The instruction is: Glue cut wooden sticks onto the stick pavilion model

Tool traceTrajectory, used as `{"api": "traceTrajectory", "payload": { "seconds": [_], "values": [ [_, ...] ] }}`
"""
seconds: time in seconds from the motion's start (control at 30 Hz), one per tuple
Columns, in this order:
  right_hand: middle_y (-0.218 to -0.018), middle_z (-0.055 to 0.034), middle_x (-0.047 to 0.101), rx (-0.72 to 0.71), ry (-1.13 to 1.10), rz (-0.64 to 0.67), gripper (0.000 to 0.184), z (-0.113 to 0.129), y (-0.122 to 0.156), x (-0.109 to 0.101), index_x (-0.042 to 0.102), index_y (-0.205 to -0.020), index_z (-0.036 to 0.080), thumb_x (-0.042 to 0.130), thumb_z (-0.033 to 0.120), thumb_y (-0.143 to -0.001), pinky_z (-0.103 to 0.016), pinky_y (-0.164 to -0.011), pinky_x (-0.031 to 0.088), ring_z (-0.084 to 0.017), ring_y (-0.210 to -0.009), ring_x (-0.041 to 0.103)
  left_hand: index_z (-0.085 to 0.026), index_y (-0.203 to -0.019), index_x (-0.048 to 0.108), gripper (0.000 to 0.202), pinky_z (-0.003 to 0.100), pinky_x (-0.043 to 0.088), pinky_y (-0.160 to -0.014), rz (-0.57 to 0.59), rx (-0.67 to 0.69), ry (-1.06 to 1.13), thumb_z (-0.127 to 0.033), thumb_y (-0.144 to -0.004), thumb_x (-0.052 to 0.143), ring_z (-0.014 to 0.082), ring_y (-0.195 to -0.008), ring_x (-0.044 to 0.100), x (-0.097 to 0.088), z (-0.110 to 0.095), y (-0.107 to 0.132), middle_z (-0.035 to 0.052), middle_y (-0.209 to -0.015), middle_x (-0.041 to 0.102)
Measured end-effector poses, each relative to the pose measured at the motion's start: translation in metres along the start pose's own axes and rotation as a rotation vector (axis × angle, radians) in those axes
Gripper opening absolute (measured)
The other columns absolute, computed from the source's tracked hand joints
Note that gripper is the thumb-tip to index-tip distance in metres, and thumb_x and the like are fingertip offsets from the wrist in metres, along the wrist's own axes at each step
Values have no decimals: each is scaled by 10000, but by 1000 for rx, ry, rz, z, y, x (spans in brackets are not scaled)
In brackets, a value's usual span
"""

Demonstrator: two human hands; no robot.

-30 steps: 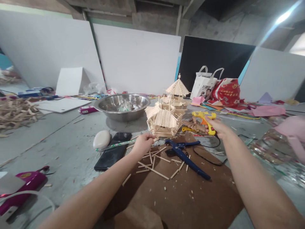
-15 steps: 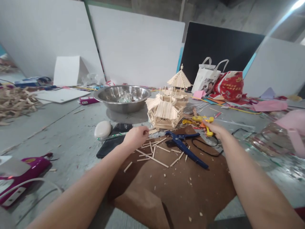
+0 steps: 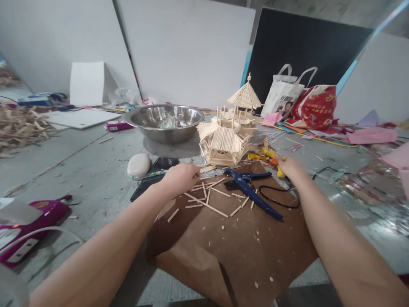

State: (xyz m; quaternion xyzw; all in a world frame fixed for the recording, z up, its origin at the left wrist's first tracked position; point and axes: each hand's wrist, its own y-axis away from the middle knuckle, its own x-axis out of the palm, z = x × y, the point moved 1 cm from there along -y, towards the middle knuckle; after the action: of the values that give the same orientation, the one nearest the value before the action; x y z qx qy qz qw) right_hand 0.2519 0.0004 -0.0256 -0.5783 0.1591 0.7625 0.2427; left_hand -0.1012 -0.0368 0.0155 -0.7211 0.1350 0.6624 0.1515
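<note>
My left hand (image 3: pixel 180 178) is closed in a loose pinch over the loose wooden sticks (image 3: pixel 207 200) on the brown sheet (image 3: pixel 233 247); what its fingers hold is too small to see. My right hand (image 3: pixel 289 167) grips the yellow glue gun (image 3: pixel 271 157), which lies low by the table just right of the stick-built pagoda model (image 3: pixel 227 132). The gun's black cord (image 3: pixel 281 200) loops across the sheet. Blue-handled cutters (image 3: pixel 251 192) lie between my hands.
A steel bowl (image 3: pixel 166 121) stands behind the model. A white oval object (image 3: pixel 138 165), a dark phone (image 3: pixel 150 179) and a magenta device (image 3: pixel 28 226) lie to the left. Bags (image 3: pixel 306 106), coloured paper and clear plastic (image 3: pixel 367 187) crowd the right. Stick piles (image 3: pixel 19 130) lie at far left.
My right hand has lowered the glue gun from raised beside the model down to the table. My left hand has stayed over the sticks. The camera has tilted downward.
</note>
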Motion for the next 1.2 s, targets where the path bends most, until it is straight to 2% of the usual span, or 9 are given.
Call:
{"api": "traceTrajectory", "payload": {
  "seconds": [0.2, 0.3, 0.43, 0.67, 0.77, 0.93, 1.07, 1.2],
  "values": [
    [-903, -224, 603, -7, 102, -100, 619, 7, 11, -12, 627, -891, 94, 249, 563, -748, -414, -667, 406, -334, -866, 550, -246, -849, 612, 290, 290, 381, -617, -57, -135, -120, -214, -687, 374, 224, -798, 556, 0, 14, -4, 53, -895, 638],
    [-860, -194, 619, -59, 106, -152, 553, 10, 14, -13, 626, -875, 113, 265, 516, -764, -381, -640, 406, -318, -839, 561, -230, -839, 617, 280, 294, 372, -678, -102, -91, -165, -220, -689, 380, 222, -853, 524, 7, 19, -7, 47, -889, 637],
    [-838, -180, 627, -120, 95, -155, 491, 13, 14, -9, 622, -866, 128, 286, 474, -774, -349, -615, 398, -301, -819, 570, -207, -775, 632, 265, 311, 348, -717, -110, 0, -219, -223, -697, 380, 218, -819, 508, 9, 24, -10, 54, -834, 637],
    [-843, -178, 626, -122, 108, -169, 470, 12, 13, -4, 617, -880, 133, 287, 453, -777, -341, -593, 391, -304, -808, 573, -220, -795, 645, 271, 317, 316, -708, -122, -67, -232, -243, -700, 392, 220, -826, 514, -5, 36, -7, 50, -840, 648],
    [-838, -180, 625, -117, 103, -181, 471, 12, 13, -4, 619, -873, 134, 289, 455, -773, -341, -580, 389, -312, -805, 573, -220, -788, 646, 270, 315, 307, -700, -123, -74, -232, -262, -712, 390, 218, -815, 516, -6, 38, -7, 53, -819, 650],
    [-823, -177, 628, -139, 81, -187, 456, 13, 14, -4, 616, -870, 126, 298, 438, -772, -331, -578, 384, -295, -785, 578, -235, -803, 640, 254, 314, 286, -712, -127, -20, -200, -269, -733, 397, 210, -823, 495, 5, 28, -8, 47, -828, 637],
    [-832, -172, 630, -160, 88, -206, 452, 15, 16, -4, 614, -875, 126, 294, 430, -775, -318, -576, 380, -280, -780, 578, -279, -925, 609, 291, 325, 265, -728, -192, 143, -163, -265, -775, 360, 201, -862, 458, 18, 7, -9, 44, -891, 604],
    [-826, -164, 632, -156, 85, -218, 436, 15, 16, -3, 618, -864, 133, 311, 427, -768, -309, -566, 368, -281, -779, 578, -273, -895, 621, 278, 340, 261, -716, -202, 212, -189, -221, -759, 384, 208, -875, 434, 26, 1, -11, 50, -913, 588]
  ]
}}
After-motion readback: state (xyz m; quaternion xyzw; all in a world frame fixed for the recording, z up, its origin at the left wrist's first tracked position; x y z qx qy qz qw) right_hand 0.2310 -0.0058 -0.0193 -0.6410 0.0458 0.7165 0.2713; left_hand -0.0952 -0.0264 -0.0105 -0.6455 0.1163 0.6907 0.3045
